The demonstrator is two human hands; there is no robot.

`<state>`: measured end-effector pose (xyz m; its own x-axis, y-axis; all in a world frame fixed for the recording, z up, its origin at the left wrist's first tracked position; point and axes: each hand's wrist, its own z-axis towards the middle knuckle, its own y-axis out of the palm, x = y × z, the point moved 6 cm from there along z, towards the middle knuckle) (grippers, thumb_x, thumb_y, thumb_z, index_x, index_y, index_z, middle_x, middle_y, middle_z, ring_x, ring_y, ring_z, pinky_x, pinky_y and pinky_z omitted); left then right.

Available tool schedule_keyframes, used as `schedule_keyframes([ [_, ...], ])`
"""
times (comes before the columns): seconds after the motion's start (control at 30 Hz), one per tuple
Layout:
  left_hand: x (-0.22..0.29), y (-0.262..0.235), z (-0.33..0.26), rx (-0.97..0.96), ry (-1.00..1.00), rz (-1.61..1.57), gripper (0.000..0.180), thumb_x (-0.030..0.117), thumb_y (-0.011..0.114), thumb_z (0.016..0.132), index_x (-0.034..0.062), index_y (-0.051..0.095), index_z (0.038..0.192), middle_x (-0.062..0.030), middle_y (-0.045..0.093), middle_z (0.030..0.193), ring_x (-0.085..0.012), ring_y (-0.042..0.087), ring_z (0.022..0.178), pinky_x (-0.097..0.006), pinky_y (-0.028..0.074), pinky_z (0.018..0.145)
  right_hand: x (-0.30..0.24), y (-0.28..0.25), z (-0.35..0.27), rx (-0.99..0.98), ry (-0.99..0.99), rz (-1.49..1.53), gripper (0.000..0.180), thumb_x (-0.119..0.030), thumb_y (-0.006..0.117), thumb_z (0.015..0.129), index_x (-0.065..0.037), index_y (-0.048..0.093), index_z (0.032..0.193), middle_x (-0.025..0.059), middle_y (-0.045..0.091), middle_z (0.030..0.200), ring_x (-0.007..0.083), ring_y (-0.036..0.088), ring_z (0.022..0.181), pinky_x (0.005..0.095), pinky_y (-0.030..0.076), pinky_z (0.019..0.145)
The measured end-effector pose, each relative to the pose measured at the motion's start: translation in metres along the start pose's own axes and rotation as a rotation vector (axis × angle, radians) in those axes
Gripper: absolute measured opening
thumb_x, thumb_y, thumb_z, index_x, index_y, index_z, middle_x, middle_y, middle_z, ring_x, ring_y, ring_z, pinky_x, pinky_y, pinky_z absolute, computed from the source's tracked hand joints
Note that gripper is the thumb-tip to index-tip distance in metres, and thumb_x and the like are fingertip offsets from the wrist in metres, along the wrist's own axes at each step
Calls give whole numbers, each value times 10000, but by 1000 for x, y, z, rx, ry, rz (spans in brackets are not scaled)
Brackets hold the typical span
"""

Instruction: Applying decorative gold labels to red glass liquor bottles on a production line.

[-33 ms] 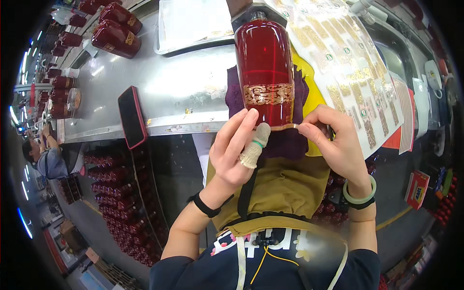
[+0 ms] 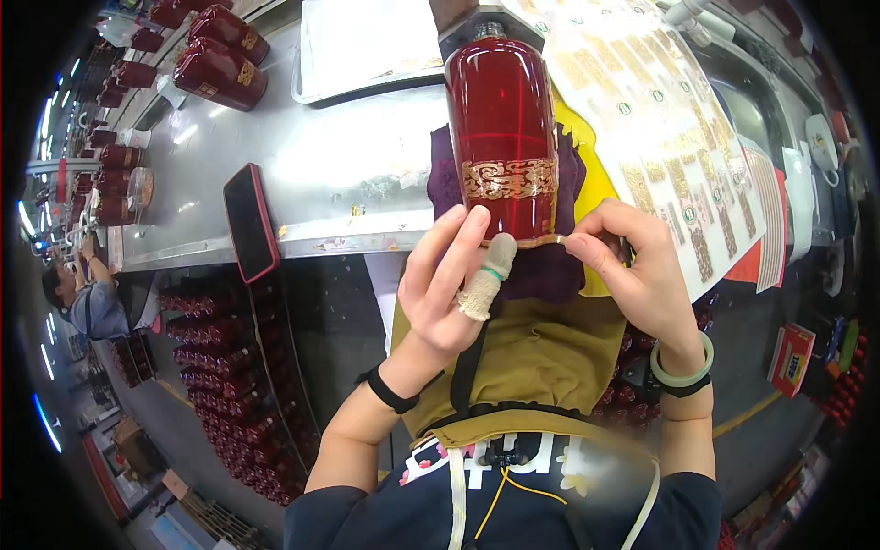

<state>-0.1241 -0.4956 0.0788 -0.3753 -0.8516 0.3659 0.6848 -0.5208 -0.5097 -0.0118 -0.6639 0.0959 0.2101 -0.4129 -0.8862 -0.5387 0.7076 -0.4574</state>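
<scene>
Setting: steel bench (image 2: 312,174) in a workshop, with crates of dark red bottles (image 2: 225,385) stacked on the floor below its edge.
Bottle: red glass bottle (image 2: 501,128) lies on its side on a purple cloth (image 2: 550,266) at the bench's near edge, base toward the person, a gold band label (image 2: 510,179) around its lower part.
Left hand: left hand (image 2: 449,284) comes up from the lower edge, forearm angled, palm toward the bottle; fingers half open and stretched, tips touching the bottle's base; one finger wears a cloth wrap (image 2: 484,280).
Right hand: right hand (image 2: 632,270) is curled, thumb and forefinger pinched on a thin gold strip (image 2: 541,241) running along the bottle's base rim; a pale green bangle (image 2: 683,367) sits on the wrist.
Nearby: black phone in a red case (image 2: 249,223) lies left of the bottle; sheets of gold labels (image 2: 660,119) lie to the right; finished bottles (image 2: 215,55) rest at the far left of the bench.
</scene>
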Motion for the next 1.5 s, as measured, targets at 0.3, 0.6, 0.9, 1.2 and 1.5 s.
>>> schedule_keyframes([
  [0.3,-6,1,8,77,7,-60,161,-80,815,772,-44,742,911,-129,754,1127,-333,731,1037,-386,636,810,-7,-3,-3,22,-34,28,153,-94,753,918,37,684,878,107,652,764,193,592,688,323,453,652],
  [0.6,-5,2,1,73,21,-22,267,-142,772,772,-79,714,1026,-190,726,1181,-373,721,1058,-408,638,838,1,-4,-1,26,5,-5,161,-94,763,911,44,689,875,110,658,762,196,597,693,328,463,665],
  [0.9,9,8,9,-49,36,127,264,-21,800,771,8,769,1032,-149,712,1262,-348,648,1148,-370,621,813,4,-1,2,43,0,-36,178,-115,765,911,42,692,873,119,666,772,209,606,696,335,467,668],
  [1.2,-15,4,-3,79,-154,-85,239,-108,811,773,-45,740,992,-155,738,1186,-364,712,1100,-398,628,865,-2,2,1,33,-40,-7,166,-104,761,911,38,682,874,115,655,765,201,607,686,330,464,650],
  [1.5,-1,1,-2,-19,-18,73,128,-118,729,821,-78,683,934,-204,696,1286,-396,661,1192,-416,616,949,0,-3,-2,38,-15,60,165,-101,761,912,40,685,877,107,660,765,188,589,688,320,457,662],
])
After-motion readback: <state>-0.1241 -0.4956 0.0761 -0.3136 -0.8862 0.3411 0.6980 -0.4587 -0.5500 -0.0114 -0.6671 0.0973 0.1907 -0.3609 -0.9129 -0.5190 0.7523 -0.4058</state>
